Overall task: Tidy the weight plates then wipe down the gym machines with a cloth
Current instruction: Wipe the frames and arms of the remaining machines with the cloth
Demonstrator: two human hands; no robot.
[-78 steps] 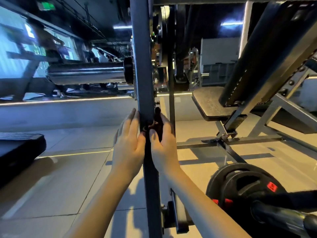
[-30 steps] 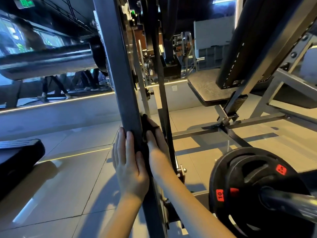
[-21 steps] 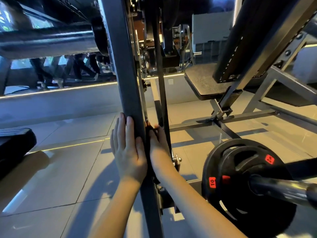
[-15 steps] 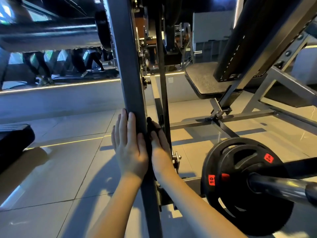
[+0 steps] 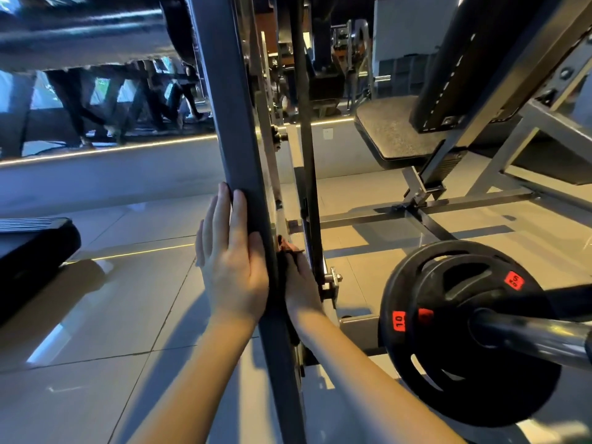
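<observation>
While the post (image 5: 234, 129) stands upright between both hands, left hand (image 5: 232, 270) lies flat, spread; right hand (image 5: 302, 296) presses cloth (image 5: 283, 267), grip hidden.

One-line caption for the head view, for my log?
Left hand flat on the grey upright, right hand pressing a dark cloth against its other side; weight plates on a bar nearby.

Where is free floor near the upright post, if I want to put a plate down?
Free: the floor tiles left of the upright post, up to the black platform. Crowded: right of the post, where the weight plates on their bar and the bench frame stand close.
</observation>
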